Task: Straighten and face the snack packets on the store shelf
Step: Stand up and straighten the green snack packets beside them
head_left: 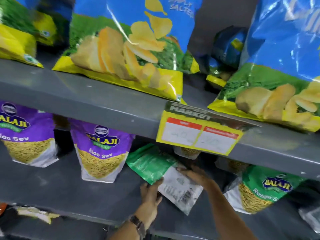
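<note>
A green and white snack packet (155, 166) lies tilted on the lower grey shelf (52, 187), its back with a barcode facing me. My left hand (151, 193) grips its near edge from below, a watch on the wrist. My right hand (195, 174) rests on top of the packet's white part, fingers closed around its far edge. To the left stand two purple Aloo Sev packets (102, 153), upright and facing front. A green Ratlami Sev packet (259, 189) stands to the right, leaning slightly.
The upper shelf (103, 104) carries large blue and yellow chip bags (131, 45), one more at the right (277, 66). A yellow price tag (199, 134) hangs from its front edge, just above my hands. More packets sit behind in shadow.
</note>
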`<state>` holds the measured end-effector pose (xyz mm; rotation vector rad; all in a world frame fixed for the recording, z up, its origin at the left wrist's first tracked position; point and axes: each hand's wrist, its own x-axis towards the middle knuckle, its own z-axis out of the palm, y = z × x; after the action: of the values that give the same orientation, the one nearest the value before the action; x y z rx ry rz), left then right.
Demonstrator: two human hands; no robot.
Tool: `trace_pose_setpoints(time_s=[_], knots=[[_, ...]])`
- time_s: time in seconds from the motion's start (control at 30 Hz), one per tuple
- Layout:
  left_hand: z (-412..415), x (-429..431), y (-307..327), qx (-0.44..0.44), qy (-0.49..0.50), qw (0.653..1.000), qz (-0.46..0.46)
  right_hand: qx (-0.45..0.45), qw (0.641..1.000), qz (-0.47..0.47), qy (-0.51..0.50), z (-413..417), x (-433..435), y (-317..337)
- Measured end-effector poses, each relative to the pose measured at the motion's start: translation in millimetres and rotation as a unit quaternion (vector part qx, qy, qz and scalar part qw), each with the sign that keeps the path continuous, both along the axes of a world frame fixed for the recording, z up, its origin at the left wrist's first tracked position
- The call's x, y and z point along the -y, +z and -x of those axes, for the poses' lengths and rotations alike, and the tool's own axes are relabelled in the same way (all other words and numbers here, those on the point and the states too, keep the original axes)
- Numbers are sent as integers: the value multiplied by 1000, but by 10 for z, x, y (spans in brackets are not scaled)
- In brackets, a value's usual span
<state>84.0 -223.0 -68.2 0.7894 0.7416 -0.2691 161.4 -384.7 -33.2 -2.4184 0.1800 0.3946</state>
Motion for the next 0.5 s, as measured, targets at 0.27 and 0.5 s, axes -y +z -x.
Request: trace_pose_setpoints(time_s=[0.27, 0.5], knots=[[70, 7, 41, 92, -40, 988, -117, 48, 981, -182, -53, 258, 325, -206], [-155, 86, 369, 370, -74, 870, -316, 202, 904, -356, -126, 508, 573, -98]])
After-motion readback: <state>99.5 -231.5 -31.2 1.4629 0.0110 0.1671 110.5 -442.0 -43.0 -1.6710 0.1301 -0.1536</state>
